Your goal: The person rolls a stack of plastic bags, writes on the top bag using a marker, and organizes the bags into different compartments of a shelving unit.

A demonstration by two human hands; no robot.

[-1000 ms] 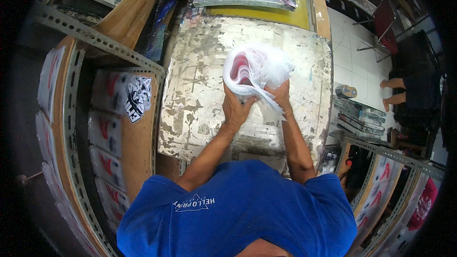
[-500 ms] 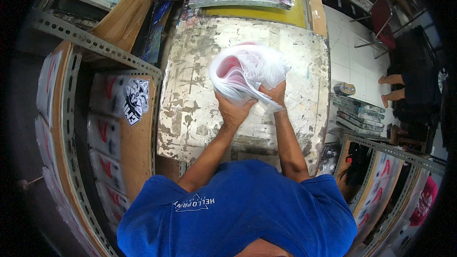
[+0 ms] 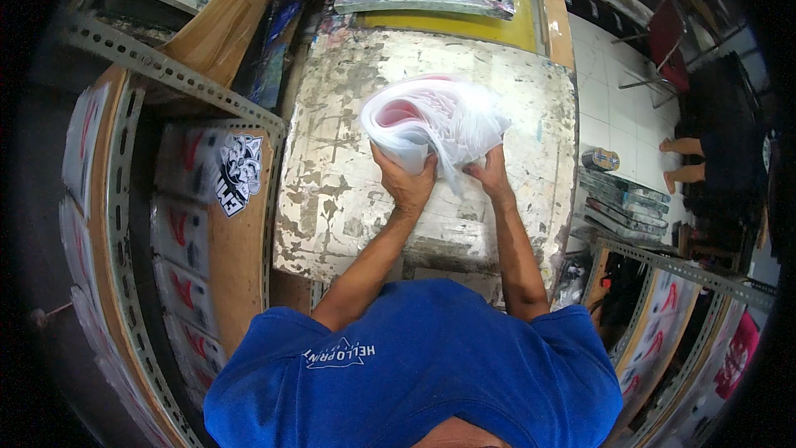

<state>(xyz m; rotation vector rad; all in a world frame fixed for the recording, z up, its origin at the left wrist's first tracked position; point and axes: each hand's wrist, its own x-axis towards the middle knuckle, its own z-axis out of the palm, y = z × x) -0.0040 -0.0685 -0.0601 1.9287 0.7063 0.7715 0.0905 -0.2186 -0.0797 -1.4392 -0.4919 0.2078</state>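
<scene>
A thick bundle of thin, translucent white plastic sheets (image 3: 473, 116), pinkish on the inner side, is curled over above the worktable (image 3: 348, 224). My left hand (image 3: 405, 187) grips its near left part, thumb on top and fingers mostly hidden under the fold. At the near right edge my right hand (image 3: 496, 178) is closed on the sheets, its fingers partly covered by them. The right end fans out into many loose edges. One loose flap hangs toward me between the two hands.
Screen-printing frames (image 3: 427, 4) lie at the table's far end on a yellow panel (image 3: 531, 8). Perforated metal racks with printed plastic sheets (image 3: 184, 232) stand left and right. On the right floor are a tin (image 3: 600, 158), stacked frames (image 3: 626, 203), a chair (image 3: 667, 46) and another person's legs (image 3: 686, 159).
My right hand has shifted slightly right, apart from the left. The sheets by it have fanned out, and the near flap has swung left to hang between my hands.
</scene>
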